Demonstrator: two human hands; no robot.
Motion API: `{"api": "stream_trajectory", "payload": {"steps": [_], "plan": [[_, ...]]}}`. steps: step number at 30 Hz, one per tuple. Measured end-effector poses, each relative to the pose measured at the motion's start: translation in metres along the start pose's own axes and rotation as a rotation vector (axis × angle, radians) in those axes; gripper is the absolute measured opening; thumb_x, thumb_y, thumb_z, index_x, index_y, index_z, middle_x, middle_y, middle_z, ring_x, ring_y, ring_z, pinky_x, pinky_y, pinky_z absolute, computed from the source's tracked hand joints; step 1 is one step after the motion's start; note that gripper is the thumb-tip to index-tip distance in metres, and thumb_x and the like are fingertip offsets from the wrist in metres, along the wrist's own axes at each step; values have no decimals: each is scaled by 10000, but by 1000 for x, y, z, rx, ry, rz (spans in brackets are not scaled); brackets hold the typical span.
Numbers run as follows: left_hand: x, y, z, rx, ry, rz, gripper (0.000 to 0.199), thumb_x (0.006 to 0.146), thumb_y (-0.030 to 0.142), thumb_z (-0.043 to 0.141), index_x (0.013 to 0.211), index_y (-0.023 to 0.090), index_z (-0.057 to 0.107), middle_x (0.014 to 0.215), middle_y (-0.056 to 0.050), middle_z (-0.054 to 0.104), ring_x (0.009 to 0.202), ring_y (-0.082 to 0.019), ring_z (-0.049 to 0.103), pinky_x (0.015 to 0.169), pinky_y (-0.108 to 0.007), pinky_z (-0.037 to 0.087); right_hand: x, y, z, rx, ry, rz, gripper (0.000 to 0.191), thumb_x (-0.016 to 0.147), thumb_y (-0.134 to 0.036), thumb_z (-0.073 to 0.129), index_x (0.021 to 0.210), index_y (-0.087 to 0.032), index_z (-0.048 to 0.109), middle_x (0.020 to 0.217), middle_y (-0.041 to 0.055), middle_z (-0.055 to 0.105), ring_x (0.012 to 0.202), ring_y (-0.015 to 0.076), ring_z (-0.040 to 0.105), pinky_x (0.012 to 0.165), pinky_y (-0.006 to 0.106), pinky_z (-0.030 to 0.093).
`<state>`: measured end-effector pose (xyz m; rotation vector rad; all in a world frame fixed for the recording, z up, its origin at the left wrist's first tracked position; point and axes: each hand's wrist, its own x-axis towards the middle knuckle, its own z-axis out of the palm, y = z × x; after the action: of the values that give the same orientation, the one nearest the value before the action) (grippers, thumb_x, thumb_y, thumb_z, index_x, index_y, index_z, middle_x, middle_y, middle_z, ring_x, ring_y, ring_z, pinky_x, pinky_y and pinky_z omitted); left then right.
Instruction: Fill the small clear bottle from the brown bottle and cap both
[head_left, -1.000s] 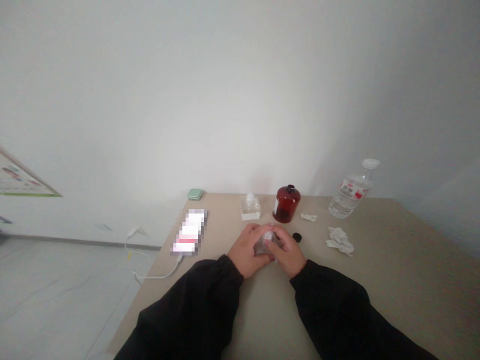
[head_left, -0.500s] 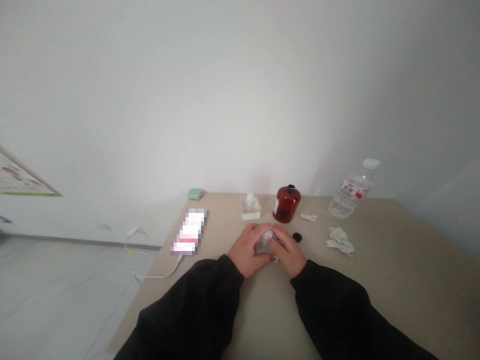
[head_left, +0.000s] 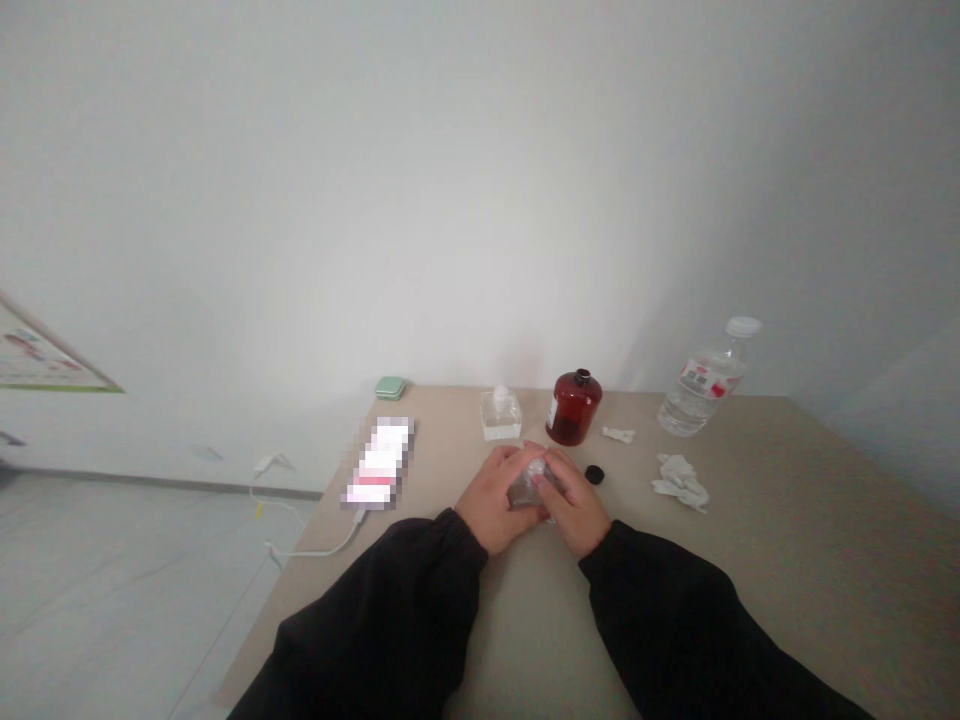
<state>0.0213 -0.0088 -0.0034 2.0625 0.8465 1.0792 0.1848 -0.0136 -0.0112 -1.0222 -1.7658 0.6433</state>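
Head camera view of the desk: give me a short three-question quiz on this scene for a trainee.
1. True or false: the crumpled white tissue lies to the left of the dark red glass bottle.
2. Which stands furthest right? A) green case B) plastic water bottle C) square glass bottle
3. The left hand and right hand hold a small clear object. What colour are the sleeves?

Key: 1 false; 2 B; 3 black.

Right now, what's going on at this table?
A person is cupping a small, clear, greyish container, partly hidden, between their left hand and right hand, above a beige table. Just beyond stand a square clear glass bottle and a round dark-red glass bottle, with a small round black cap lying near the right hand.
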Motion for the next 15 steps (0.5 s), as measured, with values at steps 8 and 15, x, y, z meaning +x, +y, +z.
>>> {"api": "stream_trajectory", "payload": {"steps": [8,15], "plan": [[-1,-3,1,5,-2,-9,700,720,202,770,1349,283,475,1227,-75,502,1152,-254,512,1060,-449,416,-1,2,-1,10,-12,6,354,926,-324,495,1246,-242,622,1292,100,614,1220,281,543,1069,492,406],[0,0,0,0,12,-9,691,719,175,758,1345,264,478,1220,-76,509,1160,-250,512,1064,-427,415,0,1,-1,-15,-25,4,345,929,-354,506,1219,-222,637,1305,119,608,1225,287,548,1068,491,405]]}}
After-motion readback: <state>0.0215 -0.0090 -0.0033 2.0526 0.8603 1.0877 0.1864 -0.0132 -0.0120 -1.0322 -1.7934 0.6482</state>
